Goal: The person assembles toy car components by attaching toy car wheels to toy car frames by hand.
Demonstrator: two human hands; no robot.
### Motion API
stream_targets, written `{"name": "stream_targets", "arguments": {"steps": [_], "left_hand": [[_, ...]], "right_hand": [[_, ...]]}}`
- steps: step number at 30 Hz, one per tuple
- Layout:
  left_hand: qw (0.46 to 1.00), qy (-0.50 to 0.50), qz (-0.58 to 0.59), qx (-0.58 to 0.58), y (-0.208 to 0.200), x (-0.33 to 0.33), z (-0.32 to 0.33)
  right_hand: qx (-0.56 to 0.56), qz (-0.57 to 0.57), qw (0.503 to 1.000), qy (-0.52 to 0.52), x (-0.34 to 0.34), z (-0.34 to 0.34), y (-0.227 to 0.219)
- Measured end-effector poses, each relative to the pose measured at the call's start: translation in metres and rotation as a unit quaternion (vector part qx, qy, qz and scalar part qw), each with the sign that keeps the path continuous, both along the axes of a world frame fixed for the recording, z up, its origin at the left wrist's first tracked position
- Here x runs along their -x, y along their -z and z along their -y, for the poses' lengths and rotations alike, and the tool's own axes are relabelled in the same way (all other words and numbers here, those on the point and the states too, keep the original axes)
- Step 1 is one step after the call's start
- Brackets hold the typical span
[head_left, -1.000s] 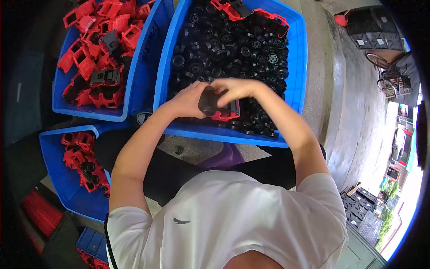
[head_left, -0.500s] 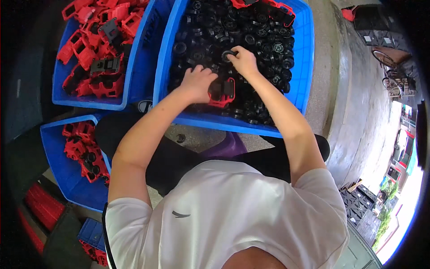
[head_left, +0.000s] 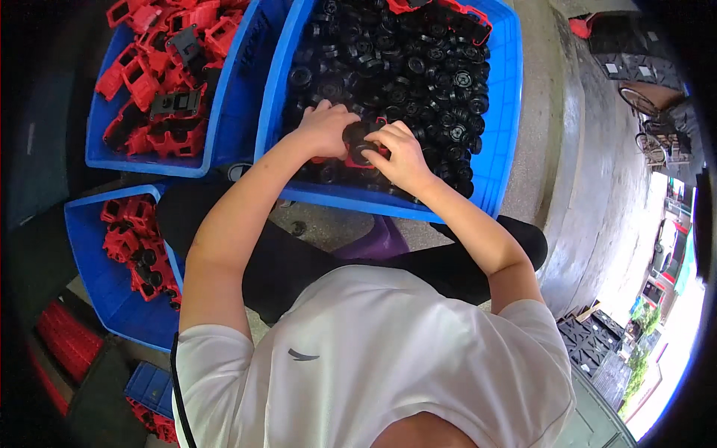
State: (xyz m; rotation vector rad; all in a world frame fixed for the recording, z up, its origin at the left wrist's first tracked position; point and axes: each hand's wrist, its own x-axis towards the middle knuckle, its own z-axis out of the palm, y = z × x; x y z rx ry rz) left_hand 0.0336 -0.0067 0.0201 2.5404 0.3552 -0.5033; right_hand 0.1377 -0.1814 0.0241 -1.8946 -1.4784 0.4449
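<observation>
My left hand (head_left: 326, 130) grips a red and black toy car body (head_left: 360, 163) over the near part of a large blue bin (head_left: 267, 112). On the right side of that part, my right hand (head_left: 400, 155) holds a small black toy wheel (head_left: 364, 151) between thumb and fingers, against the car body. My fingers hide much of the car body, and its exact contact with the wheel cannot be made out. Many loose black wheels (head_left: 418, 89) fill the bin beneath both hands.
Red car body parts (head_left: 142, 78) heap up in a blue bin (head_left: 95, 142) at the left. A smaller blue bin (head_left: 112, 299) near my left arm holds red bodies with wheels (head_left: 138, 243). Below the large bin, a purple plastic piece (head_left: 377, 239) shows between my legs.
My right hand has come down and nearer with the wheel, from above the heap to the car body. My left hand has shifted only slightly, still on the car body.
</observation>
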Motion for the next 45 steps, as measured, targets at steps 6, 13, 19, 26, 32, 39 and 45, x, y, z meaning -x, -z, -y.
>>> {"name": "stream_targets", "arguments": {"steps": [6,13,19,26,32,39,45], "left_hand": [[1.0,-0.004,0.007,0.012,-0.001,0.006,-0.004],[1.0,0.005,-0.008,0.03,0.002,0.002,-0.011],[0.999,0.009,-0.003,0.04,0.006,0.0,-0.013],[0.999,0.009,0.0,0.037,0.002,0.0,-0.013],[0.999,-0.016,0.02,0.027,0.003,0.007,-0.006],[0.991,0.046,0.119,0.028,0.007,0.01,0.009],[0.988,0.021,0.149,0.042,0.012,0.019,0.005]], "right_hand": [[-0.079,0.111,0.991,0.011,0.005,-0.004,0.003],[0.025,-0.103,0.994,0.023,-0.009,-0.007,0.001],[-0.02,0.012,1.0,-0.009,-0.005,-0.005,0.007],[-0.061,0.079,0.995,0.01,-0.004,-0.009,0.013],[0.032,-0.071,0.989,-0.122,-0.035,-0.025,0.014],[0.205,0.003,0.95,0.237,-0.136,-0.045,0.108],[0.144,0.153,0.947,0.245,-0.088,-0.052,0.117]]}}
